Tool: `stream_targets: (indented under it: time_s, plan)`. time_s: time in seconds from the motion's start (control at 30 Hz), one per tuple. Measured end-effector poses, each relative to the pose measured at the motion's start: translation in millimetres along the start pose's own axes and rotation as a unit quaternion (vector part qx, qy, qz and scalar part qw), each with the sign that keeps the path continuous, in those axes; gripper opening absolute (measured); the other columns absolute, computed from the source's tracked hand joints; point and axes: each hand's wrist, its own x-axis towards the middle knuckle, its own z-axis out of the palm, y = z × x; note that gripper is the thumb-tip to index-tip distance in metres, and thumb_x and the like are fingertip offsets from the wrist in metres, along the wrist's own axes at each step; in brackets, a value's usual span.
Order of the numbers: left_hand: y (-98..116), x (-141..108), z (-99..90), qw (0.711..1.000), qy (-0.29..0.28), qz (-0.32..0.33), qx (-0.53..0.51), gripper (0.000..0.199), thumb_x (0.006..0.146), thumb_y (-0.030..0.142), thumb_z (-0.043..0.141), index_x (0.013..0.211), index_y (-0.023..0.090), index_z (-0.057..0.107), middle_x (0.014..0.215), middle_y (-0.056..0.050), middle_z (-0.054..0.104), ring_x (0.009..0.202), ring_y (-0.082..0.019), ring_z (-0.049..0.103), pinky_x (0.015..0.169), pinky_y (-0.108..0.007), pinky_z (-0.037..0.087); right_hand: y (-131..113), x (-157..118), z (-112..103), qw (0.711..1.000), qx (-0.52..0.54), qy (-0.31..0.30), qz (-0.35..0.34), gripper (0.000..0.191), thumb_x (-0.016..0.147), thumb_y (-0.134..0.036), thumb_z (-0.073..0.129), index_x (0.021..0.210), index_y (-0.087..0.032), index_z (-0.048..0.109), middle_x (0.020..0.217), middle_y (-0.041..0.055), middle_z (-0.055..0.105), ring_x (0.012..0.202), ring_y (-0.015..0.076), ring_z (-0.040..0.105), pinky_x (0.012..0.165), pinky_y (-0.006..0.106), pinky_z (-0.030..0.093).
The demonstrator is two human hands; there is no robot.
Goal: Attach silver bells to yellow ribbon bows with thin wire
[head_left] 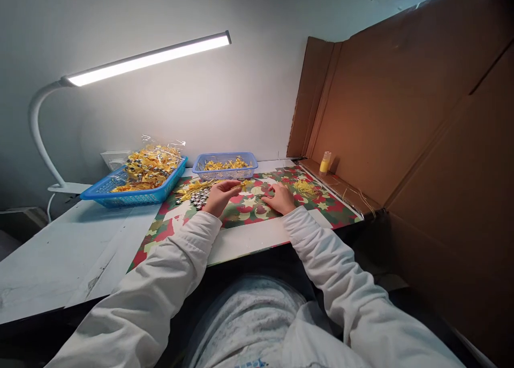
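My left hand [220, 197] is closed in a pinch on a small yellow ribbon bow [244, 184] above the patterned sheet [241, 216]. To its right, my right hand [281, 198] has its fingers curled together low over the same sheet; whatever they may hold is too small to make out. Beside my left hand lie a heap of small silver bells [198, 198] and some yellow ribbon bows [191, 189]. A loose tangle of thin yellow strings [305, 188] rests just right of my right hand.
A blue basket [132, 197] heaped with yellow bows and bells stands left; a smaller periwinkle basket [246, 171] holds yellow pieces at the back. A lit lamp [148, 60] arches above. Cardboard [401, 116] walls the right side, with a yellow-filled bottle [325, 163] near it.
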Motion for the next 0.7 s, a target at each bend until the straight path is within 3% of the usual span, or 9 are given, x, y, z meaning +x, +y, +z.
stream_targets:
  time_s: [0.07, 0.17, 0.37, 0.53, 0.7]
  plan:
    - [0, -1, 1.4, 1.0, -0.016, 0.005, 0.005, 0.045, 0.042, 0.042, 0.089, 0.073, 0.016, 0.072, 0.07, -0.004, 0.07, 0.066, -0.016, 0.062, 0.065, -0.03, 0.051, -7, -2, -2, 0.992, 0.082, 0.025, -0.091, 0.029, 0.071, -0.033, 0.074, 0.093, -0.018, 0.062, 0.091, 0.005, 0.062, 0.083, 0.0182, 0.055, 0.073, 0.029, 0.042]
    - [-1, -2, 2.9, 0.999, -0.04, 0.015, 0.007, 0.043, 0.042, 0.043, 0.089, 0.071, 0.016, 0.071, 0.072, -0.005, 0.07, 0.068, -0.017, 0.063, 0.067, -0.031, 0.052, -17, -5, 1, 0.968, 0.161, 0.032, -0.187, 0.025, 0.076, -0.036, 0.069, 0.09, -0.018, 0.059, 0.08, 0.0007, 0.059, 0.071, 0.0141, 0.051, 0.07, 0.026, 0.041]
    - [-4, -4, 3.4, 0.994, -0.078, 0.043, 0.069, 0.036, 0.048, 0.042, 0.086, 0.068, 0.016, 0.07, 0.07, -0.004, 0.07, 0.066, -0.017, 0.063, 0.067, -0.031, 0.052, -23, -7, 6, 0.97, 0.087, 0.016, -0.225, 0.02, 0.08, -0.036, 0.066, 0.076, -0.018, 0.058, 0.074, 0.0008, 0.061, 0.069, 0.0143, 0.052, 0.072, 0.027, 0.036]
    - [-5, -6, 3.0, 0.987, -0.095, 0.072, 0.104, 0.03, 0.052, 0.04, 0.084, 0.067, 0.017, 0.071, 0.069, -0.005, 0.07, 0.066, -0.019, 0.066, 0.068, -0.032, 0.054, -29, -8, 5, 0.976, -0.012, -0.01, -0.217, 0.017, 0.083, -0.034, 0.062, 0.083, -0.016, 0.062, 0.072, 0.0032, 0.064, 0.07, 0.0166, 0.054, 0.072, 0.029, 0.032]
    - [-7, -5, 1.6, 0.985, -0.1, 0.089, 0.114, 0.029, 0.054, 0.04, 0.083, 0.067, 0.017, 0.072, 0.068, -0.006, 0.071, 0.067, -0.019, 0.066, 0.067, -0.032, 0.054, -32, -9, 6, 0.976, -0.038, -0.026, -0.212, 0.016, 0.086, -0.03, 0.058, 0.087, -0.015, 0.063, 0.076, 0.0049, 0.066, 0.073, 0.0178, 0.056, 0.072, 0.029, 0.032]
